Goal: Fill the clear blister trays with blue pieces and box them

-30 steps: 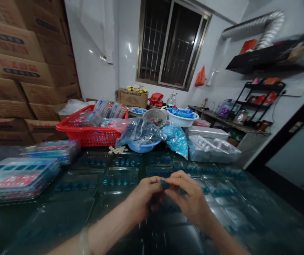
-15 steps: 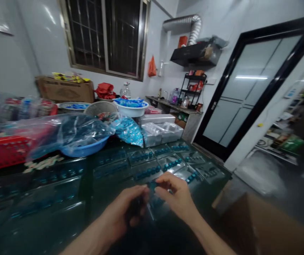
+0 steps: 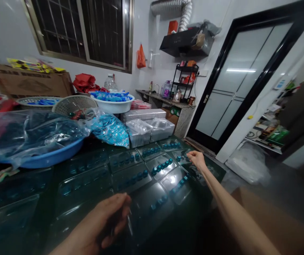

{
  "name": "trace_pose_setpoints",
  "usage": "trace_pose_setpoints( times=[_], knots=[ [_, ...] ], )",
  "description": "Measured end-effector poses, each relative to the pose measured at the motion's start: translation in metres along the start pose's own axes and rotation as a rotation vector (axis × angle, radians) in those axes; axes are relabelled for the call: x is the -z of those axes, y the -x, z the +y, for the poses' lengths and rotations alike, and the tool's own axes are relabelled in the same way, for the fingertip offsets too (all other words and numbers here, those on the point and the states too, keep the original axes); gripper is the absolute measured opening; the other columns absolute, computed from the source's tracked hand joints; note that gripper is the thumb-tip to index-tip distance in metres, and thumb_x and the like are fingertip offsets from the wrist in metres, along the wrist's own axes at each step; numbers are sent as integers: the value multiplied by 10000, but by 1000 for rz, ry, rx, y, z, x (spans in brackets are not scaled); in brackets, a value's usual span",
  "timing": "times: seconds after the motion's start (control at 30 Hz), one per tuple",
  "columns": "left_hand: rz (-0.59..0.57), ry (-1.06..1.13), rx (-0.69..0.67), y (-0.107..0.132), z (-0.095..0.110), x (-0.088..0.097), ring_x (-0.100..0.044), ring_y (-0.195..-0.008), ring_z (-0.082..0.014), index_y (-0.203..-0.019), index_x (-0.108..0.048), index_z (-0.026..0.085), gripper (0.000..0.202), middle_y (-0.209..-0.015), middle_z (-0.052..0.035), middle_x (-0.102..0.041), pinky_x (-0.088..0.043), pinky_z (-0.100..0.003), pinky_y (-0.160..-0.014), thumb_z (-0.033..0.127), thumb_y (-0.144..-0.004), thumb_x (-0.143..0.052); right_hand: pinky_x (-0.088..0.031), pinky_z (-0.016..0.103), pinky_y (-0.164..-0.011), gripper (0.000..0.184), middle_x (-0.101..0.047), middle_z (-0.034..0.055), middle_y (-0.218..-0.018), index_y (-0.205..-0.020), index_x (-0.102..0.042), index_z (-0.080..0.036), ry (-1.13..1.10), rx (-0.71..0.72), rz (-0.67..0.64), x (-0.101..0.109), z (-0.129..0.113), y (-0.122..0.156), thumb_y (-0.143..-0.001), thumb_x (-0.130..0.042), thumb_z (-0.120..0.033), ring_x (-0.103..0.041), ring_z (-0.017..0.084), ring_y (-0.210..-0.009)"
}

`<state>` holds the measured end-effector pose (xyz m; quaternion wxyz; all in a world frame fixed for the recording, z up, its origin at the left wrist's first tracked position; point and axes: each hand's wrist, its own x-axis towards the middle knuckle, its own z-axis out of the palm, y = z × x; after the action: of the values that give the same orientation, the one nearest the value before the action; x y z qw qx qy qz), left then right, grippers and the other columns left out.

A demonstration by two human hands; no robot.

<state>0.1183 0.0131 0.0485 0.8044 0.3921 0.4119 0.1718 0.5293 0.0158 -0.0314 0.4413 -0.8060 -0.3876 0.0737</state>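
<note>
Several shallow transparent plastic trays (image 3: 138,202) lie in rows on the dark green table (image 3: 191,219), many with a line of small shiny teal pieces (image 3: 162,166) in them. My right hand (image 3: 197,160) reaches to a tray at the far right, thumb and fingertips pinched together over it. What sits in that pinch is too small to make out. Nearer the front edge, my left hand (image 3: 109,221) hovers beside a tray, its fingers curled in and the thumb against the forefinger. Its palm is in shadow, so anything inside is hidden.
Behind the trays stand stacks of transparent plastic packs (image 3: 149,131) and a blue patterned bag (image 3: 110,129). To the left is a blue basin (image 3: 53,156) under plastic film. A white basin (image 3: 114,104) holds blue pieces. A cardboard box (image 3: 258,216) is at lower right.
My right hand has moved away from my left, forward and right to a far tray. My left hand has shifted slightly left and down in view. The camera has turned right.
</note>
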Motion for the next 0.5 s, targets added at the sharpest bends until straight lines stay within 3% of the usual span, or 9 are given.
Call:
trace_pose_setpoints(
  times=[0.1,0.2,0.5],
  knots=[
    [-2,-20,12,-7,2,2,-333,-392,-35,-757,-521,158,197,-578,31,-440,-133,-146,-308,323,-685,-601,-474,287,-632,233,-568,29,-893,-937,-539,-120,140,2,-59,-11,13,-22,-819,-472,-310,-557,126,-736],
    [79,-34,54,-13,4,4,-383,-415,-46,-835,-540,168,219,-629,15,-481,-156,-142,-316,291,-671,-617,-471,297,-650,222,-568,33,-902,-934,-542,-125,280,12,-122,-19,25,-34,-817,-476,-301,-555,127,-752],
    [187,7,61,-9,9,0,-522,-564,-122,-999,-568,148,332,-855,-96,-571,-265,-164,-341,310,-710,-551,-457,324,-708,212,-572,36,-909,-923,-547,-137,541,199,-256,-23,27,-33,-822,-467,-305,-553,133,-793]
  ],
)
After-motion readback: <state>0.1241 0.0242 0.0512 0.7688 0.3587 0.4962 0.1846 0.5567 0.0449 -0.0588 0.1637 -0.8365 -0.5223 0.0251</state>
